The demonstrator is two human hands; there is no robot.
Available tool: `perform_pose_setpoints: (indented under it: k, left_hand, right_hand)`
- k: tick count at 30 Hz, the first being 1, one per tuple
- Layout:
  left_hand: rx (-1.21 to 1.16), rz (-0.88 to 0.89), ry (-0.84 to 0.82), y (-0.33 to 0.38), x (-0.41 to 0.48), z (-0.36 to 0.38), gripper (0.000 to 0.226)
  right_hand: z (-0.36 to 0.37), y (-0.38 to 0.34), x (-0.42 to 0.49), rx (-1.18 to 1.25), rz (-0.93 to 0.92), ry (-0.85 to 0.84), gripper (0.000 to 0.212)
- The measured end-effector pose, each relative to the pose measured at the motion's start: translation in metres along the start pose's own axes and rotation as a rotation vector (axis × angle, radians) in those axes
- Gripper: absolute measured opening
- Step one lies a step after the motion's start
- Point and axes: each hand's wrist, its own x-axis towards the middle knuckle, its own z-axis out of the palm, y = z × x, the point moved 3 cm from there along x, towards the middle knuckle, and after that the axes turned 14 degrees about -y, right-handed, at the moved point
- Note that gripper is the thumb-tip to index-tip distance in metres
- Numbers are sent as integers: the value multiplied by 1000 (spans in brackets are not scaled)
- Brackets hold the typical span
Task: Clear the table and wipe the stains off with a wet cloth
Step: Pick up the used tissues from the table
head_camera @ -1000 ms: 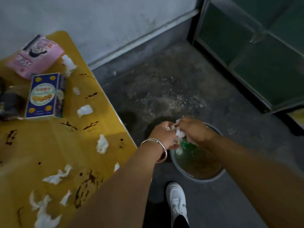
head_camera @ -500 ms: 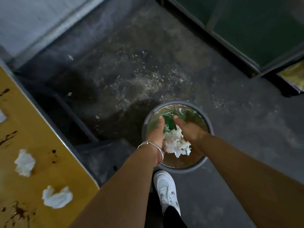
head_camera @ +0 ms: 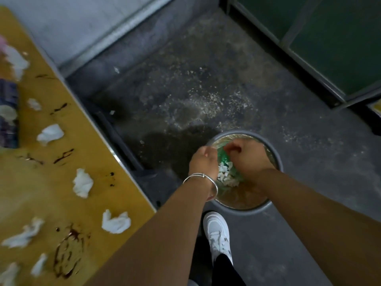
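You are holding both hands over the round bin [head_camera: 243, 132], knuckles up. Your left hand [head_camera: 203, 162] is curling its fingers under and out of sight, and your right hand [head_camera: 248, 159] is bunching into a fist against some green plastic [head_camera: 223, 158]. I cannot tell whether either is gripping anything. A white tissue wad [head_camera: 225, 178] is lying in the bin between and just below your wrists, partly covered by them. A silver bracelet [head_camera: 206, 177] is circling your left wrist.

Well to the left of your left hand, the yellow table [head_camera: 51, 182] is running out of frame, carrying crumpled tissues [head_camera: 82, 182] and dark stains [head_camera: 67, 256]. A blue box [head_camera: 8, 114] is being cut off at the table's far left edge, its print too blurred to read.

Beyond your hands, the grey concrete floor [head_camera: 144, 58] is showing pale grit [head_camera: 206, 100], meeting a grey wall [head_camera: 72, 23] and a dark green cabinet [head_camera: 329, 38]. A white shoe [head_camera: 218, 234] is standing just behind the bin.
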Motion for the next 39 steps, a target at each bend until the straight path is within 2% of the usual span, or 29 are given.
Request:
perform_pose_setpoints:
  k: [1,4,12,16,19,23,26,29,32,36,38,39]
  left_hand:
    - [27,40,5,5,-9,-8,39]
    - [19,152,10,19,-41,-37,12]
    - [94,334,175,22,-139,-129,24]
    - [304,266,307,1,-176,-180,25]
    - [394,245,387,-27,-197,-215,24]
    - [460,204,412,-60,-214,-247,28]
    - [549,119,446,-85,-224,-268,45]
    - [699,7,530,-102,-236,-285,55]
    - [740,-81,523,-119,-245,-299,64]
    - [819,-129,443,-135,-248,-311,77]
    - [856,-139,424,-140,-246,-316,74]
    - [856,-142,425,-143,-245,-319,69]
  right_hand:
    - [0,-13,-4,-11,-24,7,29]
    - [9,-54,-18,-51,-104,-8,29]
    - [73,-148,-68,-261,-254,-155,19]
    - [127,-177,-89,-475,-300,-326,44]
    - [162,-189,-102,-629,-320,-348,61]
    - [193,-194,-111,-867,-273,-304,68]
    - [212,-196,-115,-959,-225,-240,59]
    - [221,-198,-115,-926,-193,-196,45]
    - [223,-207,-114,-853,-242,-132,37]
    - [221,-224,-107,-720,-316,-53,62]
    - [219,-231,-99,-719,-287,-47,72]
    - [220,-232,-94,-724,-268,-47,70]
